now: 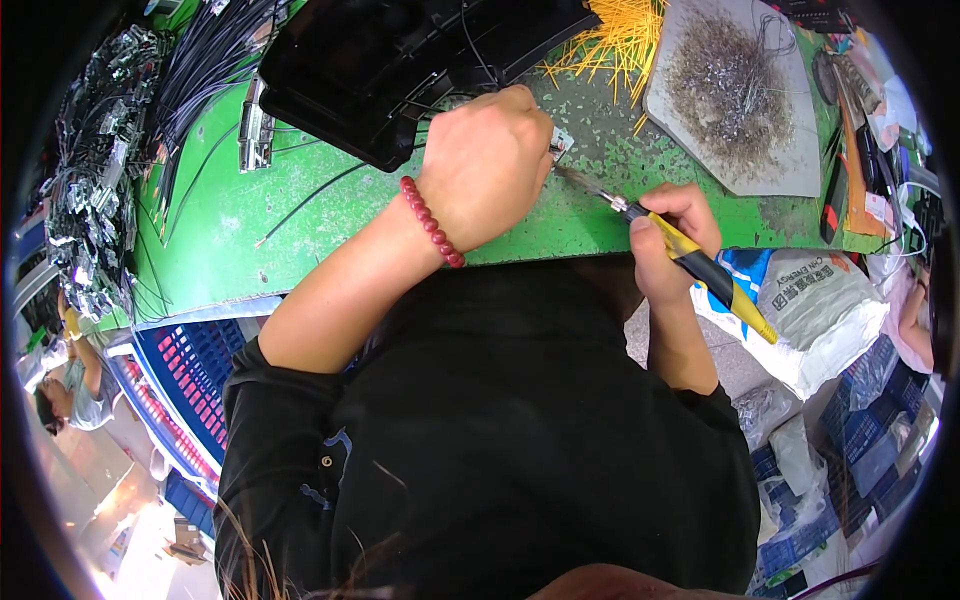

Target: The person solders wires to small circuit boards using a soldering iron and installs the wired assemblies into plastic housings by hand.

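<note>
My right hand [680,235] grips a soldering iron [708,268] by its yellow and black handle. The iron's tip points left, close to my left fingers, with a faint wisp of smoke around it. My left hand [488,165] is closed over the green worktop [600,222], its back turned up and a dark red bead bracelet on the wrist. A small whitish and metallic piece [562,143] shows just beyond its fingertips; most of what they pinch is hidden. Behind the left hand lies a black plastic casing [335,75], with thin black wires beside it.
Yellow wires [625,40] lie at the back, next to a grey plate [800,165] covered with solder debris. Black wires [205,75] and a heap of shiny small parts [95,190] fill the left. A blue basket [185,365] and a white sack [815,310] are below the table edge.
</note>
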Action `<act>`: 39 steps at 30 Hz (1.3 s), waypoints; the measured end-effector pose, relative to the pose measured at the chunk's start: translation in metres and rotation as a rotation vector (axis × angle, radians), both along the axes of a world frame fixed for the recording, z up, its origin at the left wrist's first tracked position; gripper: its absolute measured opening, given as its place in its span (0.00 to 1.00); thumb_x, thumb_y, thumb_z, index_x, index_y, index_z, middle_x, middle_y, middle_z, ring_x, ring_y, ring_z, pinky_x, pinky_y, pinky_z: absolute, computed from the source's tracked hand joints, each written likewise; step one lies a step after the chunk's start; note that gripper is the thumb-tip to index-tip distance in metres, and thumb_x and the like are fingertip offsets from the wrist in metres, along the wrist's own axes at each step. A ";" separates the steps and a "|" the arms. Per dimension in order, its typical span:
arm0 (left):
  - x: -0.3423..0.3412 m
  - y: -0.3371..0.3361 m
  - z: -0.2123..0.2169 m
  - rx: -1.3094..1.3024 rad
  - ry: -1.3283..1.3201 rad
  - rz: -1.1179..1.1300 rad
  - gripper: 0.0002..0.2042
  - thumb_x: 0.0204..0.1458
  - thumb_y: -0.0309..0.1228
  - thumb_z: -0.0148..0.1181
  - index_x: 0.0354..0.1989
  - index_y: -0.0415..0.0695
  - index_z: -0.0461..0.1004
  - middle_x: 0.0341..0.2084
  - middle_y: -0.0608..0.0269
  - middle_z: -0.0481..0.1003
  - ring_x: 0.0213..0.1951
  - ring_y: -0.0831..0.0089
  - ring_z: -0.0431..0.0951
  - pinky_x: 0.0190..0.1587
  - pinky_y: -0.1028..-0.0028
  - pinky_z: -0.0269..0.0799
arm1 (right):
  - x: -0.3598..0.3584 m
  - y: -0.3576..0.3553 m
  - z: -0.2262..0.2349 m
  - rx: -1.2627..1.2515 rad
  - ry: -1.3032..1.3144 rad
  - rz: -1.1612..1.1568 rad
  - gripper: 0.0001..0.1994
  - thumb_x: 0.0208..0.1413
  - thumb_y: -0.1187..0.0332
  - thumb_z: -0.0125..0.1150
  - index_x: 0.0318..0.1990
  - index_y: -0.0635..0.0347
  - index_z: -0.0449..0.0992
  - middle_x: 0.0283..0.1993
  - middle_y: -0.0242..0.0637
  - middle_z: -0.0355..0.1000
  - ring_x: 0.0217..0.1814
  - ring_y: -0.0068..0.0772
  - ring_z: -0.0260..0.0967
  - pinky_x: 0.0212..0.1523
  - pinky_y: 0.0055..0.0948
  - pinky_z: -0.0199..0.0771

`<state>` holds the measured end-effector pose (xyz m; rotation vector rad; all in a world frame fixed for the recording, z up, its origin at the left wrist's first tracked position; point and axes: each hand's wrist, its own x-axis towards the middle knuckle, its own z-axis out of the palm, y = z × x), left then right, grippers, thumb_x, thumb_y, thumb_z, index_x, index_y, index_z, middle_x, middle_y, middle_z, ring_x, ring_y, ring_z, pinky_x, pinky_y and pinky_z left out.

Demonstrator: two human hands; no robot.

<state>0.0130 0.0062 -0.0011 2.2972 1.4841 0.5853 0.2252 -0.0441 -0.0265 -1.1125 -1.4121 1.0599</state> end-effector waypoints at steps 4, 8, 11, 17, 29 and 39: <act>0.001 0.000 0.001 0.003 0.011 0.000 0.03 0.44 0.26 0.61 0.23 0.41 0.75 0.29 0.61 0.75 0.31 0.58 0.77 0.31 0.64 0.73 | 0.003 0.000 -0.010 0.119 0.123 -0.076 0.09 0.48 0.71 0.61 0.32 0.64 0.67 0.26 0.32 0.63 0.27 0.19 0.55 0.29 0.20 0.53; 0.000 0.001 0.001 -0.002 0.015 -0.002 0.03 0.44 0.26 0.61 0.23 0.41 0.75 0.30 0.61 0.75 0.31 0.58 0.77 0.32 0.64 0.73 | 0.006 0.000 -0.013 0.122 0.156 -0.050 0.11 0.49 0.69 0.65 0.33 0.63 0.69 0.29 0.30 0.65 0.28 0.17 0.56 0.28 0.20 0.54; 0.000 0.000 0.001 -0.005 0.006 -0.006 0.03 0.44 0.26 0.60 0.23 0.41 0.75 0.30 0.61 0.75 0.31 0.58 0.77 0.32 0.64 0.73 | 0.002 -0.001 -0.009 0.082 0.149 -0.046 0.10 0.50 0.71 0.64 0.36 0.63 0.69 0.29 0.30 0.66 0.28 0.16 0.57 0.29 0.18 0.56; 0.003 0.001 0.003 -0.008 0.010 -0.019 0.03 0.44 0.26 0.61 0.24 0.41 0.76 0.30 0.61 0.75 0.31 0.58 0.77 0.31 0.64 0.73 | -0.003 0.005 0.003 0.026 -0.003 0.034 0.20 0.57 0.68 0.65 0.55 0.63 0.70 0.39 0.41 0.77 0.34 0.23 0.75 0.36 0.23 0.75; -0.019 0.004 0.022 -0.132 -0.319 -0.020 0.04 0.43 0.23 0.61 0.27 0.37 0.74 0.26 0.53 0.74 0.31 0.55 0.76 0.34 0.66 0.72 | -0.033 0.064 0.005 0.857 -0.671 0.233 0.20 0.46 0.73 0.59 0.50 0.46 0.74 0.25 0.30 0.65 0.31 0.35 0.69 0.44 0.38 0.72; -0.040 -0.017 0.047 0.156 -0.354 -0.027 0.18 0.36 0.19 0.63 0.40 0.39 0.74 0.41 0.55 0.75 0.41 0.55 0.76 0.43 0.65 0.75 | -0.068 0.050 0.037 0.715 -0.406 0.091 0.23 0.41 0.85 0.66 0.47 0.58 0.67 0.30 0.39 0.75 0.29 0.33 0.76 0.28 0.26 0.75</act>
